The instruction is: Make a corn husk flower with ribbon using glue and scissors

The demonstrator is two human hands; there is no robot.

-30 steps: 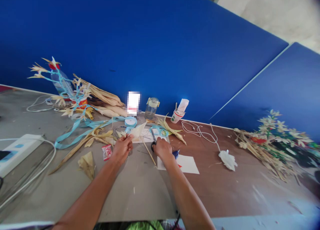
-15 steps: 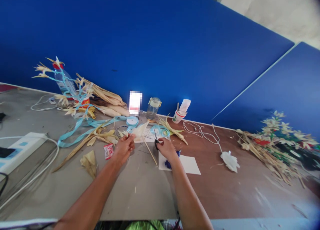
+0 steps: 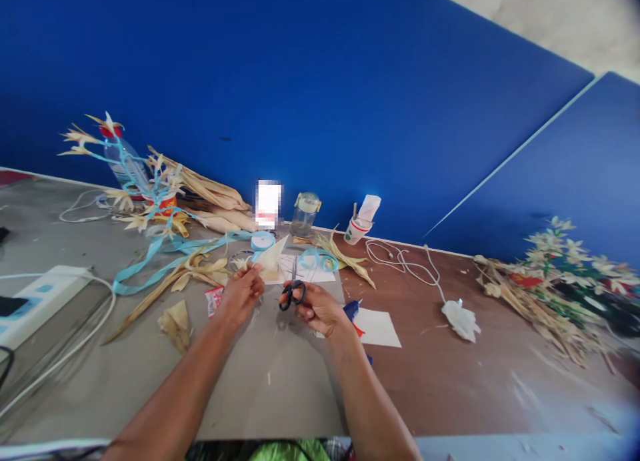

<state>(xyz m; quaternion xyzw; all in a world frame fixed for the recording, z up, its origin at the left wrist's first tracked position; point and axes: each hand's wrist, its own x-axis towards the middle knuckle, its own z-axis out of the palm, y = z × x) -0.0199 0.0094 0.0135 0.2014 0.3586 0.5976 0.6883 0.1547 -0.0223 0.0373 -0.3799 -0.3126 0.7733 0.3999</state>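
My left hand (image 3: 244, 293) is closed, its fingertips pinching a pale, pointed piece of corn husk (image 3: 275, 254) that stands up and to the right. In my right hand (image 3: 323, 309) are black-handled scissors (image 3: 293, 295), their blades pointing away from me toward the back of the table. The scissors are apart from the husk. Partly hidden behind my right forearm, a blue glue gun (image 3: 352, 310) lies on a white sheet of paper (image 3: 383, 327). Beyond my hands is another white sheet (image 3: 327, 274) with light blue ribbon rings (image 3: 311, 258) on it.
Dried husks (image 3: 200, 267), a ribbon spool (image 3: 263, 241) and a red-and-white packet (image 3: 214, 301) lie leftward. A power strip (image 3: 55, 291) sits far left. A glass jar (image 3: 305, 214) and a cup (image 3: 357, 230) stand against the blue partition (image 3: 320, 101). White flowers (image 3: 565, 254) are far right.
My right hand has drawn back toward me and left with the scissors, whose handles now show in full. The pale strip below the husk no longer shows. More of the glue gun is visible.
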